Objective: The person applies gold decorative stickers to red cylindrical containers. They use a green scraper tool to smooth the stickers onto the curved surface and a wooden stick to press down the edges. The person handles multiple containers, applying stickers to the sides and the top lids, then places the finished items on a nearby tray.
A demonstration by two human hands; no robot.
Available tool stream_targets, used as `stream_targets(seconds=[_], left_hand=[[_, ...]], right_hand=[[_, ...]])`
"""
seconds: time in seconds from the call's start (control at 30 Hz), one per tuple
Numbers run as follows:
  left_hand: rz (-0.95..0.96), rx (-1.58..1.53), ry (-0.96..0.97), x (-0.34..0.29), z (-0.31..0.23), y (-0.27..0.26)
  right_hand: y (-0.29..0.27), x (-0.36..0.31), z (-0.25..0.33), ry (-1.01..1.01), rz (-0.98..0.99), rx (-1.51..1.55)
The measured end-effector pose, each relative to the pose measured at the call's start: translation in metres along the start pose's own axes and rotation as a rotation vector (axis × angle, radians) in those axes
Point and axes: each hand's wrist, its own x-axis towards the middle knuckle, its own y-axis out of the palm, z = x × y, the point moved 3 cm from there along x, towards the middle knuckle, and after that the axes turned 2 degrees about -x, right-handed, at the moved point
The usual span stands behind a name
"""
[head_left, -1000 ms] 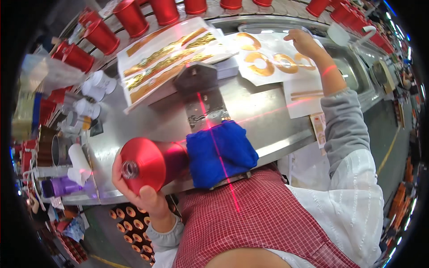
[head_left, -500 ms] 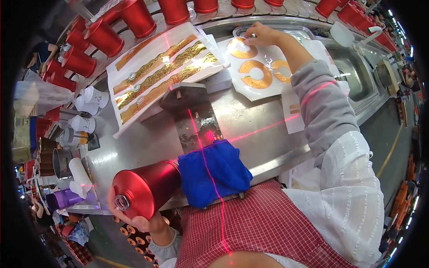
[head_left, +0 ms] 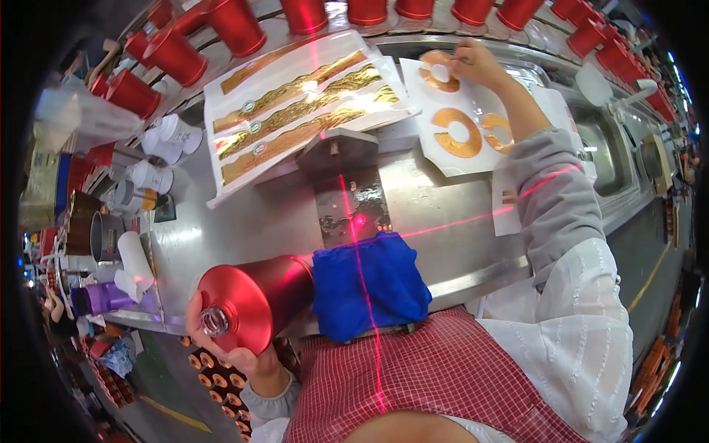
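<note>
My left hand point(head_left: 261, 368) is wrapped round the shoulder end of a glossy red bottle point(head_left: 284, 292). The bottle lies tilted on its side, its clear glass neck facing me, its body beside a blue cloth point(head_left: 373, 288). At the far right, my right hand point(head_left: 478, 65) pinches the edge of a gold ring-shaped sticker point(head_left: 443, 83). That sticker appears at least partly lifted from its white backing sheet point(head_left: 447, 161); how much still clings is unclear. Two more gold C-shaped stickers point(head_left: 467, 143) lie on the sheet, one partly behind my forearm.
Left of the ring stickers lies a sheet of wavy gold label strips point(head_left: 295, 122). A metal stand point(head_left: 338, 153) rises from the steel worktop point(head_left: 255, 214). Red bottles point(head_left: 236, 28) line the far conveyor. White tubs point(head_left: 177, 136) stand left; a sink point(head_left: 602, 159) is right.
My right hand has drawn the top ring sticker up from the sheet. My left hand still holds the bottle in much the same pose. The whole view has shifted slightly.
</note>
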Motion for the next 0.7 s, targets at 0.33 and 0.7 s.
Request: stream_targets(seconds=[0.33, 0.7], left_hand=[[0.334, -0.282, 0.007, 0.011, -0.003, -0.003], [0.565, -0.128, 0.317, 0.020, 0.011, -0.018]], right_hand=[[-0.012, -0.029, -0.116, 0.187, -0.065, -0.567], [-0.085, -0.062, 0.015, 0.258, -0.188, 0.070]])
